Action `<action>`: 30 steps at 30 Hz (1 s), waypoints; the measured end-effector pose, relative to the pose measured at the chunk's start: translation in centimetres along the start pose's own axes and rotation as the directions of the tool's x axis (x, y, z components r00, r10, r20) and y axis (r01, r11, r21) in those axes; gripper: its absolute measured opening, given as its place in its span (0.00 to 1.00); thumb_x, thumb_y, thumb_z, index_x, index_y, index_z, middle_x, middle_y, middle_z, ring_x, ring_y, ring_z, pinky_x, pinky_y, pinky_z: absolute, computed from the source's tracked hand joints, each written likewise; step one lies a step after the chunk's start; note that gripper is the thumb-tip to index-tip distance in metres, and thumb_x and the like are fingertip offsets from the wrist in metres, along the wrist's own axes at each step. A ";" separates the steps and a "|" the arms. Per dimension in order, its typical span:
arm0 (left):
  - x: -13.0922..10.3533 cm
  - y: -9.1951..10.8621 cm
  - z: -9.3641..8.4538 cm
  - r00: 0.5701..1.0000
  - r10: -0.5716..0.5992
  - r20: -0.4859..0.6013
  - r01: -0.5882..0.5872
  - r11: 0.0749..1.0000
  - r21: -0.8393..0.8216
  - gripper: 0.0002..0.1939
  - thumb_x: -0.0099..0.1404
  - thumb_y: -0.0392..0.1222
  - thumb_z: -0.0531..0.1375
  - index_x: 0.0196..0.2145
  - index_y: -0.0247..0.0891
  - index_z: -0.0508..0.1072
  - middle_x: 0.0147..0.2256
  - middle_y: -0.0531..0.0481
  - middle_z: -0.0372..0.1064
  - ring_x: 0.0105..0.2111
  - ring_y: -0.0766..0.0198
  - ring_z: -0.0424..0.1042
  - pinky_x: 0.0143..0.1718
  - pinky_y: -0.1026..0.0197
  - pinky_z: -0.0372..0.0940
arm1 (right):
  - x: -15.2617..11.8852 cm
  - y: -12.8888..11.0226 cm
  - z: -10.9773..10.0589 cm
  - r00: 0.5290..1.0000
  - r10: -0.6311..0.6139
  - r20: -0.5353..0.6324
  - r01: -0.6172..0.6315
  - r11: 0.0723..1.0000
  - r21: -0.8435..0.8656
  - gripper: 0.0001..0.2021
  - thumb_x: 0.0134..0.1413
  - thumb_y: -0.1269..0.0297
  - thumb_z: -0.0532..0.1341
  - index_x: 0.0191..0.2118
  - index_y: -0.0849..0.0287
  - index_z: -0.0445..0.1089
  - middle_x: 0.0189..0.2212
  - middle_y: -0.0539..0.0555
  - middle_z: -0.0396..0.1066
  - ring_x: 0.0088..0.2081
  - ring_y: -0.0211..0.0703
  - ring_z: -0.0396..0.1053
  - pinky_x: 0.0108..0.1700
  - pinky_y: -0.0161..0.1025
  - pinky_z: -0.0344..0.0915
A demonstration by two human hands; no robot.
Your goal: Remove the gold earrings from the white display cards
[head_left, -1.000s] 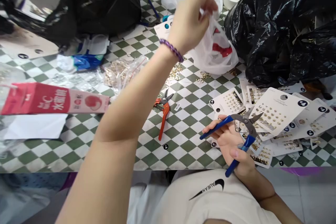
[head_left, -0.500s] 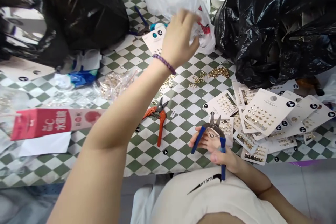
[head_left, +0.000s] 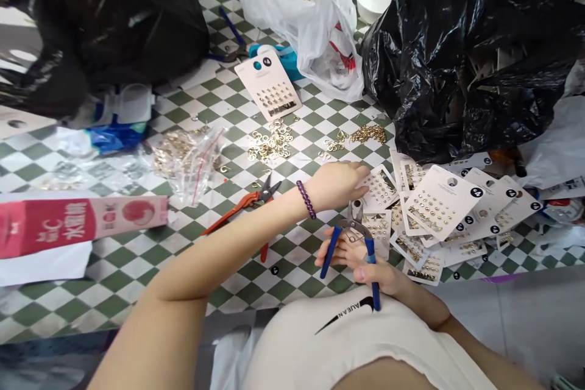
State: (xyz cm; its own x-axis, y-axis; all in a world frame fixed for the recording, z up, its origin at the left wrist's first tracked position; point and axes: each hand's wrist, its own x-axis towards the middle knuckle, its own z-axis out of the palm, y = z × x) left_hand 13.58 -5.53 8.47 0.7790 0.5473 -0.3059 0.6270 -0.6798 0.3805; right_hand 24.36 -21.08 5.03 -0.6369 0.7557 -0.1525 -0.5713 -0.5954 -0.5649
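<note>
My left hand (head_left: 339, 185), a purple bead bracelet at its wrist, reaches rightward with fingers stretched out. Its fingertips are at the left edge of a card of small gold studs (head_left: 381, 187); whether they touch it I cannot tell. Just below, my right hand (head_left: 372, 268) holds blue-handled pliers (head_left: 373, 274), thumb over one handle. The pliers' handles are spread and their jaws point up toward my left hand. Beside my hands, several more stud cards (head_left: 441, 201) overlap in a pile. Another stud card (head_left: 269, 88) lies alone farther back.
Loose gold rings (head_left: 269, 141) and a small gold heap (head_left: 369, 133) lie on the checked tablecloth (head_left: 247, 280). Orange-handled pliers (head_left: 237, 207) sit under my left forearm. Black bags (head_left: 439, 61) flank a white plastic bag (head_left: 292, 6). A zip bag (head_left: 192, 164) lies left.
My left hand has come down and toward me, from near the white plastic bag to the stud cards. My right hand still holds the pliers. The view has shifted slightly.
</note>
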 end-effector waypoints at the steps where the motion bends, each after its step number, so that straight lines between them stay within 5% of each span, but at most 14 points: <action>1: 0.0 0.3 -0.4 0.999 -0.018 -0.040 0.020 0.999 0.038 0.16 0.69 0.45 0.49 0.49 0.34 0.66 0.44 0.42 0.70 0.41 0.55 0.71 0.37 0.57 0.67 | -0.1 -0.1 0.0 1.000 -0.004 0.009 0.004 1.000 0.006 0.29 0.48 0.58 0.62 0.58 0.46 0.60 0.48 0.53 0.65 0.52 0.45 0.65 0.57 0.45 0.57; 4: 0.5 1.5 -2.8 0.954 0.022 -0.300 0.017 0.992 0.128 0.16 0.69 0.40 0.47 0.50 0.33 0.66 0.46 0.40 0.68 0.43 0.54 0.70 0.38 0.55 0.67 | -0.1 -0.4 0.1 1.000 0.003 0.012 -0.004 1.000 0.029 0.28 0.47 0.58 0.62 0.57 0.46 0.62 0.47 0.53 0.66 0.50 0.44 0.67 0.56 0.43 0.59; 7: 3.0 2.9 -5.3 0.840 0.338 -0.424 -0.316 0.941 0.125 0.17 0.69 0.38 0.45 0.52 0.37 0.65 0.51 0.45 0.66 0.48 0.59 0.66 0.48 0.58 0.64 | -0.2 -0.6 0.5 1.000 -0.007 0.011 0.007 0.999 0.042 0.29 0.45 0.59 0.62 0.57 0.48 0.63 0.46 0.54 0.67 0.49 0.46 0.67 0.55 0.45 0.60; 9: 6.0 3.5 -6.2 0.784 0.421 -0.457 -0.423 0.900 0.103 0.18 0.69 0.37 0.46 0.54 0.37 0.63 0.54 0.45 0.64 0.52 0.60 0.64 0.53 0.58 0.62 | -0.3 -0.7 0.8 0.997 -0.076 -0.029 0.077 0.996 0.042 0.30 0.43 0.58 0.63 0.56 0.48 0.63 0.45 0.54 0.67 0.49 0.48 0.67 0.55 0.46 0.60; 12: 11.0 3.4 -6.0 0.826 0.268 -0.497 -0.249 0.963 0.104 0.17 0.64 0.33 0.49 0.50 0.31 0.67 0.50 0.38 0.67 0.53 0.51 0.63 0.55 0.47 0.59 | -0.4 -0.9 1.1 0.960 -0.223 -0.170 0.232 0.972 0.033 0.29 0.40 0.58 0.63 0.54 0.47 0.65 0.43 0.54 0.67 0.48 0.49 0.67 0.56 0.50 0.60; 16: 14.9 3.2 -5.2 0.723 0.138 -0.677 -0.109 0.990 0.085 0.17 0.62 0.31 0.49 0.46 0.34 0.71 0.50 0.36 0.66 0.56 0.46 0.58 0.57 0.36 0.51 | -0.5 -1.5 1.1 0.917 -0.284 -0.279 0.278 0.959 -0.061 0.27 0.38 0.54 0.57 0.50 0.41 0.67 0.41 0.50 0.69 0.51 0.56 0.67 0.51 0.58 0.59; 20: 14.3 3.5 -6.6 0.694 0.025 -0.719 -0.023 1.000 0.012 0.19 0.64 0.30 0.46 0.46 0.39 0.71 0.55 0.40 0.61 0.59 0.45 0.54 0.54 0.34 0.51 | -0.5 -1.7 0.9 0.919 -0.265 -0.293 0.219 0.959 -0.181 0.28 0.38 0.48 0.50 0.50 0.37 0.65 0.41 0.44 0.71 0.53 0.65 0.64 0.42 0.61 0.57; 23: 12.7 3.1 -8.7 0.687 -0.082 -0.723 0.089 0.996 -0.028 0.18 0.66 0.34 0.46 0.41 0.41 0.75 0.56 0.45 0.60 0.60 0.44 0.49 0.56 0.36 0.49 | -0.6 -1.7 1.0 0.938 -0.230 -0.260 0.225 0.973 -0.050 0.28 0.36 0.55 0.59 0.50 0.42 0.66 0.42 0.51 0.69 0.50 0.58 0.67 0.52 0.57 0.60; 26: 11.2 2.6 -10.4 0.610 -0.210 -0.764 0.199 0.974 -0.109 0.16 0.66 0.38 0.48 0.41 0.49 0.74 0.54 0.51 0.62 0.58 0.47 0.50 0.55 0.40 0.52 | -0.7 -1.6 1.1 0.948 -0.183 -0.260 0.197 0.980 0.029 0.29 0.33 0.57 0.64 0.49 0.44 0.66 0.41 0.54 0.67 0.46 0.53 0.68 0.57 0.53 0.59; 30: 10.6 2.4 -10.7 0.612 -0.037 -0.790 0.099 0.995 0.030 0.18 0.69 0.40 0.43 0.43 0.47 0.72 0.54 0.50 0.61 0.57 0.50 0.54 0.56 0.41 0.51 | -0.7 -1.6 0.9 0.929 -0.165 -0.331 0.182 0.983 0.020 0.32 0.30 0.53 0.64 0.49 0.46 0.63 0.39 0.55 0.65 0.45 0.55 0.65 0.56 0.54 0.58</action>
State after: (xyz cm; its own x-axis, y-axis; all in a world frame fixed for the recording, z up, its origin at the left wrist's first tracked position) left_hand 23.35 3.88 15.48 0.4528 0.7460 0.4883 0.7010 -0.6363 0.3221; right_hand 25.28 -20.92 6.75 -0.3258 0.8907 -0.3170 -0.6877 -0.4533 -0.5671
